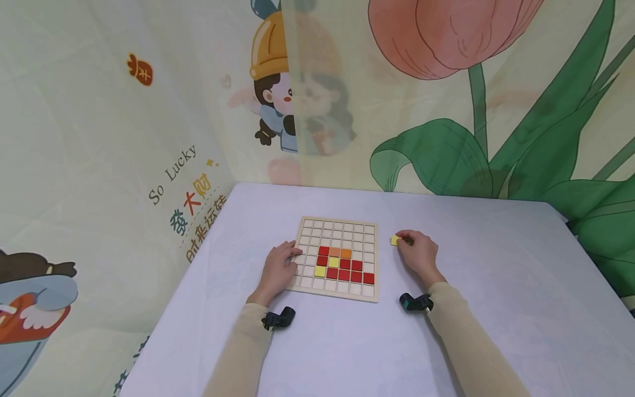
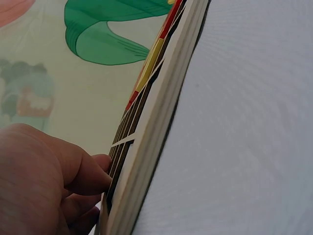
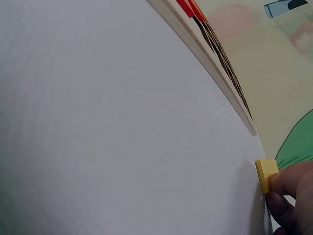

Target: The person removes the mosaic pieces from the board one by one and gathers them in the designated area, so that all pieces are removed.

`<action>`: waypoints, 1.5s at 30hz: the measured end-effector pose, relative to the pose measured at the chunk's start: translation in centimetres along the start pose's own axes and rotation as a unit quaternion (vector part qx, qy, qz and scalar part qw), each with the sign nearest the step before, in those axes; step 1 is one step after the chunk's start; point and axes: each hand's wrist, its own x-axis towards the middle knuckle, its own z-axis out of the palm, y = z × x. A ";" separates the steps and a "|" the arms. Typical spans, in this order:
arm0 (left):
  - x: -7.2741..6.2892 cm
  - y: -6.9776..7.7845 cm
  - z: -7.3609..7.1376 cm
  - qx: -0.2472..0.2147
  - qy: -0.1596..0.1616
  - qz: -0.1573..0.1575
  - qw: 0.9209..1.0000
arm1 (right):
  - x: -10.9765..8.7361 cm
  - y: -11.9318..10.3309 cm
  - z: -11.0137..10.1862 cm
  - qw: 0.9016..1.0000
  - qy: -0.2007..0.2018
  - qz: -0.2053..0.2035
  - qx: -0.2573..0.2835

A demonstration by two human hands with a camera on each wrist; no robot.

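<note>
A square wooden grid board lies on the table, with red tiles, orange tiles and yellow tiles in some of its cells. Along the board's left edge rests my left hand, its fingertips and thumb touching the rim; the left wrist view shows the thumb beside the grid. To the right of the board, my right hand pinches a yellow tile between thumb and fingers, apart from the board and just over the table. The curled fingertips partly cover that tile.
A white cloth covers the table. Behind it hangs a printed curtain with a tulip and cartoon figures. Each wrist wears a small black camera, one on the left and one on the right.
</note>
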 end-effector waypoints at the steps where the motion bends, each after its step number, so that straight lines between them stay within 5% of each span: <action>1: 0.0 0.0 0.0 0.000 -0.001 -0.001 1.000 | 0.0 0.0 0.1 1.000 0.001 -0.006 -0.006; 22: -0.1 0.1 -0.1 0.001 0.001 0.000 1.000 | -0.4 0.5 0.3 0.998 0.051 -0.026 0.014; 31: -0.1 0.2 -0.2 0.003 0.002 -0.001 1.000 | -1.0 0.1 -0.1 0.998 0.030 0.022 0.048; 45: -0.1 0.2 -0.3 -0.001 -0.002 0.003 1.000 | -3.2 0.1 -0.9 0.997 0.020 0.025 0.072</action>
